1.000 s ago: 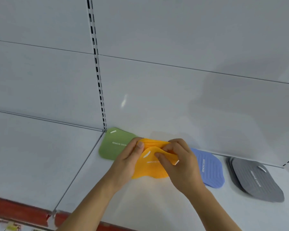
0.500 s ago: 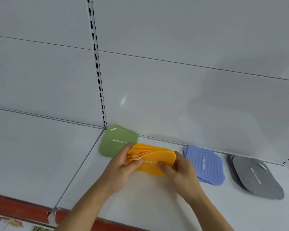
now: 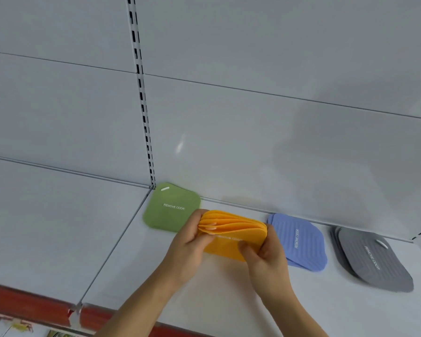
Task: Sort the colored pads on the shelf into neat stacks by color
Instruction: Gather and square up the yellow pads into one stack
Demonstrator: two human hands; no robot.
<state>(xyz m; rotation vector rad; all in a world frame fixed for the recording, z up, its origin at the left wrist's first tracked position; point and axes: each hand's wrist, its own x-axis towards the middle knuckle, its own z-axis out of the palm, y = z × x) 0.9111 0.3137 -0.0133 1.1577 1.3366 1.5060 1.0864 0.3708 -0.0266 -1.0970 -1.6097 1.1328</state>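
Observation:
Several orange pads [image 3: 231,231] are held together in a bunch just above the white shelf [image 3: 216,295], their edges fanned toward me. My left hand [image 3: 187,249] grips the bunch at its left end, fingertips between the layers. My right hand [image 3: 265,256] grips the right end with the thumb on the front face. A green pad [image 3: 170,210] lies flat in the back left corner. A blue stack [image 3: 301,242] lies to the right of the orange pads, and a grey stack [image 3: 374,261] lies farther right.
The shelf's white back panel rises right behind the pads, with a slotted upright [image 3: 144,113] above the green pad. A second shelf board [image 3: 46,215] adjoins on the left. A red strip [image 3: 22,305] runs along the front edge.
The orange pads, loosely spread under my hands a second ago, are now gathered into one bunch squeezed between both hands. The green, blue and grey pads have not moved.

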